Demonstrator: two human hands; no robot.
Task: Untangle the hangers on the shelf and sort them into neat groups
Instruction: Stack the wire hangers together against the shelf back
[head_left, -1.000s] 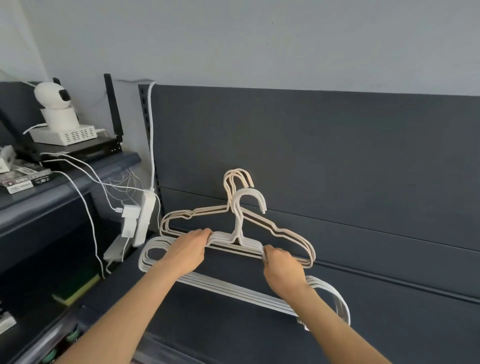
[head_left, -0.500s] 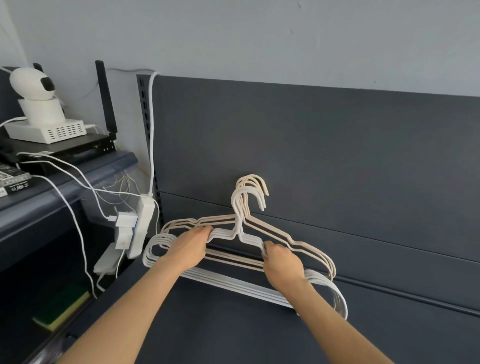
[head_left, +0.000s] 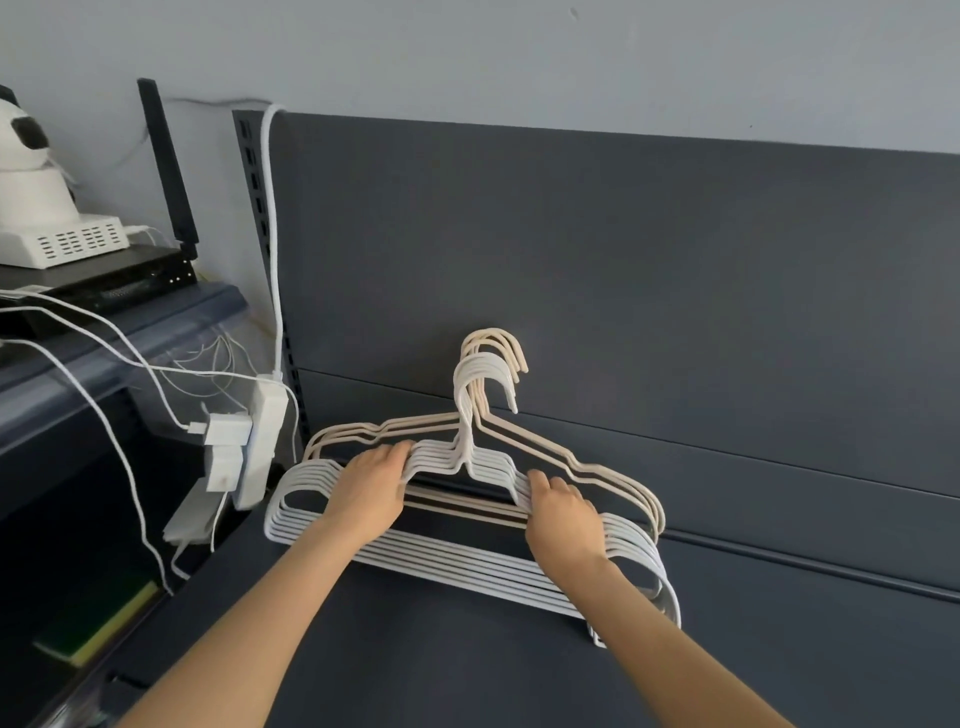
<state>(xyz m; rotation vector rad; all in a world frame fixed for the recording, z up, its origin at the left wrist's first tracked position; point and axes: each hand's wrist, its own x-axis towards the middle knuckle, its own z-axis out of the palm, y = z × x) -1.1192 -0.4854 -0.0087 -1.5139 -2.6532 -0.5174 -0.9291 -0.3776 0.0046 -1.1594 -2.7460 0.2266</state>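
Note:
Several white hangers (head_left: 483, 571) stand stacked upright on the dark shelf (head_left: 415, 649), leaning toward the back panel. Behind them stand several beige hangers (head_left: 597, 467), their hooks rising just above the white hooks. My left hand (head_left: 371, 486) grips the left shoulder of the white stack. My right hand (head_left: 563, 512) grips its right shoulder. Both hands cover part of the stack's upper edge.
A dark back panel (head_left: 623, 286) rises behind the hangers. To the left hang a white power strip (head_left: 262, 436) with plugs and loose white cables (head_left: 119, 447). A neighbouring shelf holds a white camera on a box (head_left: 57, 239) and a black router (head_left: 124, 280).
The white hangers have been gathered forward into one tighter stack. The beige hangers now stand apart behind them, nearer the panel. Both hands shifted slightly along the stack's shoulders.

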